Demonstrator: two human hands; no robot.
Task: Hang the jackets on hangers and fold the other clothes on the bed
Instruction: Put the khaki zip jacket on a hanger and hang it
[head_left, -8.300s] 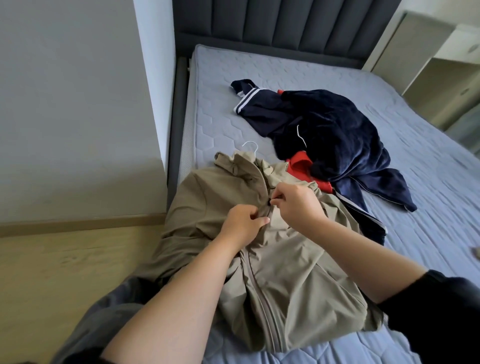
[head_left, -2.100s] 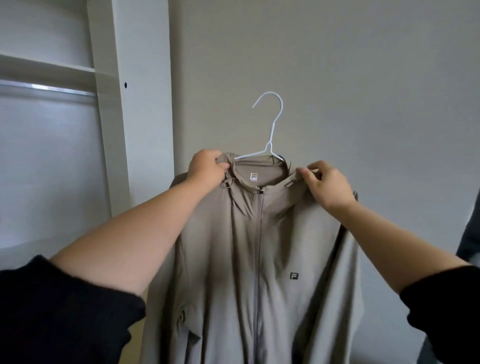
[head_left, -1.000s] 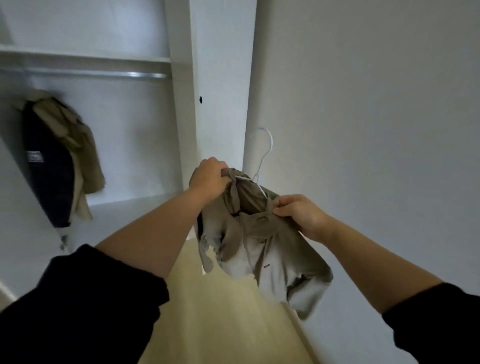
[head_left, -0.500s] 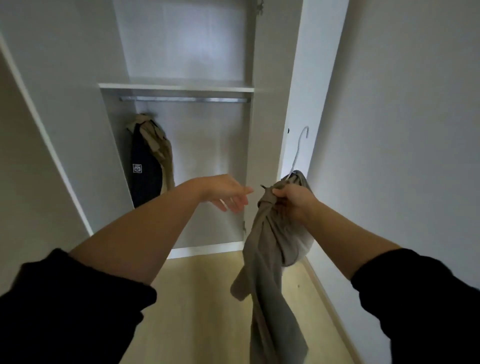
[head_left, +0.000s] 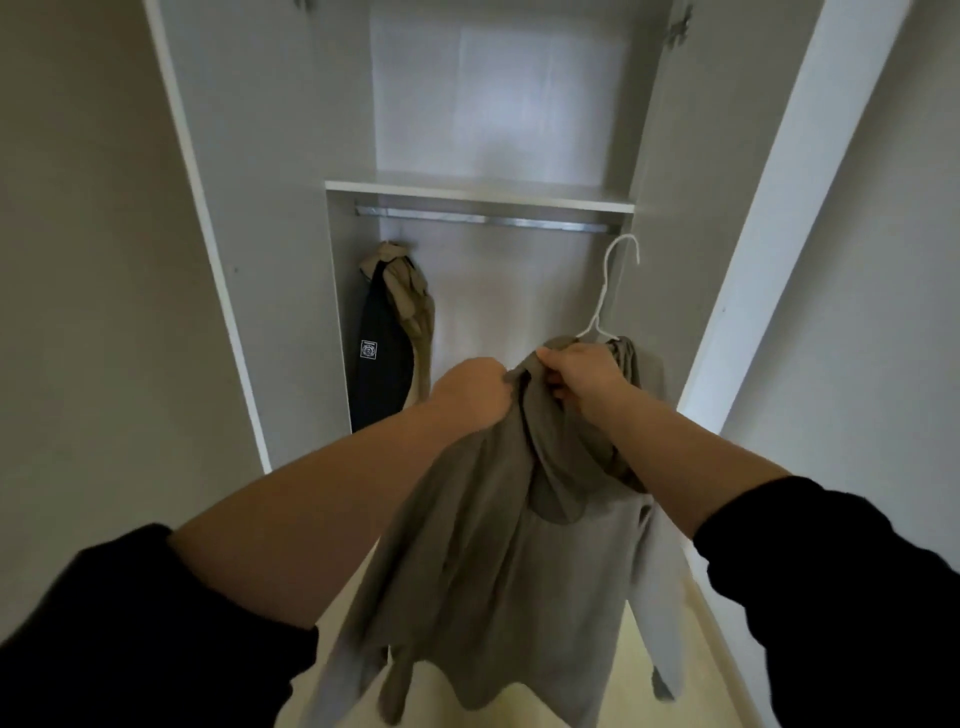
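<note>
At the open wardrobe (head_left: 270, 208) I held the tan jacket (head_left: 493, 545) in mid-air. Left hand (head_left: 470, 387) gripped collar fabric, right hand (head_left: 582, 374) gripped it by the hanger (head_left: 605, 291) neck. Hook sat free, below the rail (head_left: 488, 219); best to lift w/ right, tip hook over, then let go. Pale floor (head_left: 498, 714) below, dark & tan coats (head_left: 387, 332) hung at left.

Nothing legible is showing anywhere. A small white square patch (head_left: 368, 349) is sitting on the dark jacket (head_left: 382, 379) that is hanging below the rail (head_left: 488, 221), but its print is coming through too blurred to make out.
</note>
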